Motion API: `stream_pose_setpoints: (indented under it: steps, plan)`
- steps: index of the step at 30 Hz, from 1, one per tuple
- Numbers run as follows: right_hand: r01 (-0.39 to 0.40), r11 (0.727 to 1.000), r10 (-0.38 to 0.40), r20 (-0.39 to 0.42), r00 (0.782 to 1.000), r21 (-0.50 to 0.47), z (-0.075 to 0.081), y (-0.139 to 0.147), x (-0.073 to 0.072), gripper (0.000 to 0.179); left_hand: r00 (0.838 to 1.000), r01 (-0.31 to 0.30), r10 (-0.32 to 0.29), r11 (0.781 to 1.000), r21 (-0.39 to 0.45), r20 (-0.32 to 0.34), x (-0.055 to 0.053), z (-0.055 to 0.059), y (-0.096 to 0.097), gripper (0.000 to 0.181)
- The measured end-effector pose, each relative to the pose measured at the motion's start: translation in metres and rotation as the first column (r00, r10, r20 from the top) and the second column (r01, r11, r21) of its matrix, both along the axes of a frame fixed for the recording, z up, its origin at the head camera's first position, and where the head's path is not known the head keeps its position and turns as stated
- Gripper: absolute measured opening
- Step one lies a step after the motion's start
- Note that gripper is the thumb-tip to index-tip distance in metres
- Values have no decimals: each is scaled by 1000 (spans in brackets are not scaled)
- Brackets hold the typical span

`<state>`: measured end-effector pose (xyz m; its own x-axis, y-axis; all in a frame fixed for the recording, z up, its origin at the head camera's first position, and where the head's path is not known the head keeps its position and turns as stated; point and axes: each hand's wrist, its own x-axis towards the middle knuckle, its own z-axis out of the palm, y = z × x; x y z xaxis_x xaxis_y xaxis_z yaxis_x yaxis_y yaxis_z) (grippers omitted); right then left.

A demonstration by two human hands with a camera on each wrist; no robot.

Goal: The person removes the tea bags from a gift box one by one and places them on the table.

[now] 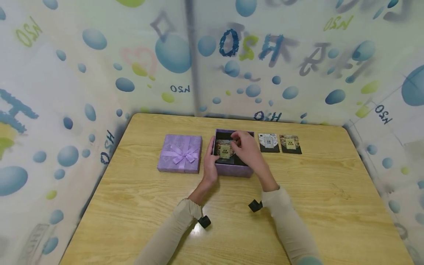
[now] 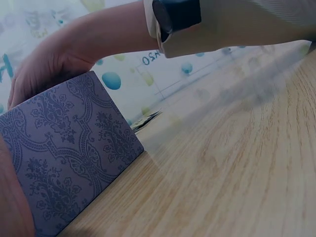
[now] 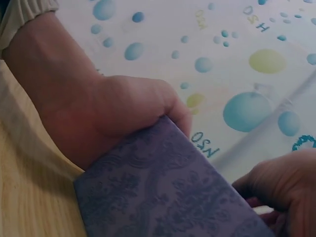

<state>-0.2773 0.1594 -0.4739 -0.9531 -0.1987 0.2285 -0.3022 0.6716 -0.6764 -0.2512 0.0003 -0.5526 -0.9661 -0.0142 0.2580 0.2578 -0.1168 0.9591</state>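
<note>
A purple patterned gift box [image 1: 233, 170] stands uncovered on the table, with a dark interior. My left hand [image 1: 210, 162] grips its left wall in the head view, the thumb bent over the rim; the right wrist view shows this hand [image 3: 118, 108] against the box wall [image 3: 158, 187]. A dark square packet [image 1: 224, 149] with a yellowish label lies inside. My right hand [image 1: 247, 149] reaches over the right side into the box, fingers bent at the packet's right edge. Whether they pinch it cannot be seen; the wall [image 2: 74, 133] hides the fingertips in the left wrist view.
A purple lid [image 1: 180, 154] with a ribbon bow lies left of the box. To the right are two flat square packets, one with a white patterned top [image 1: 268, 142] and one darker brown [image 1: 290, 144]. The wooden table [image 1: 331, 191] meets patterned walls behind.
</note>
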Motion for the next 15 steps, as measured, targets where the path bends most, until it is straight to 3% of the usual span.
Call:
stream_pose_setpoints:
  steps: [3,7,11,15]
  plan:
    - [76,991,-80,30,996,114,0,-8,5,30,1000,6,-6,1000,-2,2,0,-1,0,80]
    - [140,952,-162,60,985,272,-1,-16,9,37,1000,6,-6,1000,-17,6,-1,-2,0,79]
    - [112,923,-174,138,975,369,-1,-21,9,47,1000,-2,2,1000,-30,3,-1,-1,0,79]
    - [56,927,-150,229,962,372,-1,-24,8,55,1000,-10,10,999,-37,6,-1,-2,-1,79]
